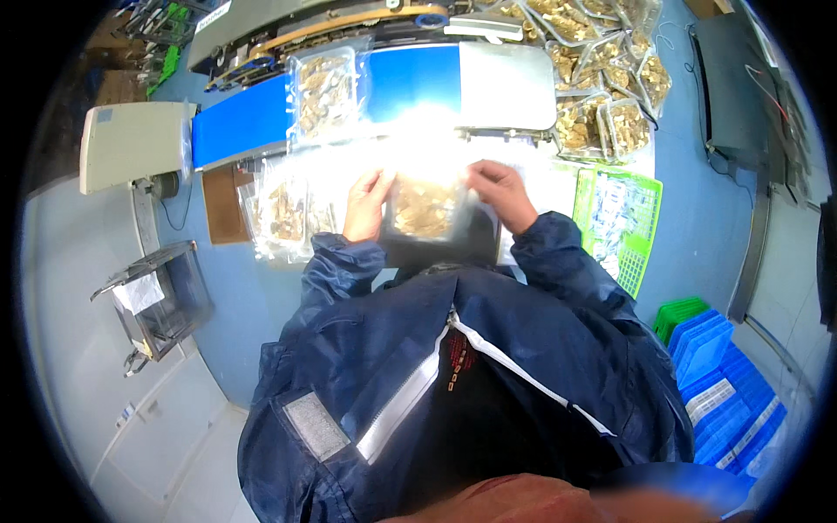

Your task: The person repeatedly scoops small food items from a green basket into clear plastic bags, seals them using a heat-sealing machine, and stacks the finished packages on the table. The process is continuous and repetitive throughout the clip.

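Between my two hands is a see-through plastic pack filled with light brown pieces, blurred by glare. My left hand pinches its left edge, thumb toward the pack. At the upper right corner, my right hand grips the film with fingers pressed together. A similar bagged tray of brown pieces lies on the blue conveyor belt just beyond. Several filled packs are bunched left of my left hand. A strong white glare hides the surface right in front of my hands.
The belt machine spans the far side, with a pale metal plate at its right. Filled trays are piled at the far right. Nearer stands a green crate of small sachets; blue crates are stacked at lower right.
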Action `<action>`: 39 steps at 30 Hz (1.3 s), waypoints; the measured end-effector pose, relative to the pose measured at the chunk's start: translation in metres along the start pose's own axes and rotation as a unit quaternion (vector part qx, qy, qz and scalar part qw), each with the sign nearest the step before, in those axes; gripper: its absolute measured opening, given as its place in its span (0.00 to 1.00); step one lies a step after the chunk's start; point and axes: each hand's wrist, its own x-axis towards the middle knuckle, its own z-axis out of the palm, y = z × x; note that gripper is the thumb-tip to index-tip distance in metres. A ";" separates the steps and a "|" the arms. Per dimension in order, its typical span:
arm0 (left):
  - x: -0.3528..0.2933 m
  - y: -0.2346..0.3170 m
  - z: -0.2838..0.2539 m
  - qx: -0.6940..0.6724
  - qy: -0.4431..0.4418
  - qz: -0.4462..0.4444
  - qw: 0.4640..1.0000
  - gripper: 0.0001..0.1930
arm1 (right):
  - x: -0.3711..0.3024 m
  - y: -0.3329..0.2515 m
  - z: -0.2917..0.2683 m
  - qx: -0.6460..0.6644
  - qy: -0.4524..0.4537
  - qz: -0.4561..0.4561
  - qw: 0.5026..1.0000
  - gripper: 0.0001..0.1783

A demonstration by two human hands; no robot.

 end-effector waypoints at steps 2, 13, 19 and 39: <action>0.007 0.034 0.036 0.002 -0.005 0.034 0.999 0.13 | 0.002 -0.039 -0.021 0.000 0.035 -0.046 0.998 0.07; 0.206 0.041 0.151 -0.072 0.053 0.023 0.996 0.11 | 0.118 -0.071 -0.123 0.161 0.246 -0.016 0.956 0.08; 0.244 0.043 0.139 -0.124 0.009 -0.044 0.991 0.13 | 0.156 -0.072 -0.130 0.117 0.246 -0.017 0.962 0.09; 0.231 0.062 0.073 -0.166 0.065 -0.025 0.984 0.12 | 0.198 -0.070 -0.072 0.042 0.241 -0.055 0.968 0.12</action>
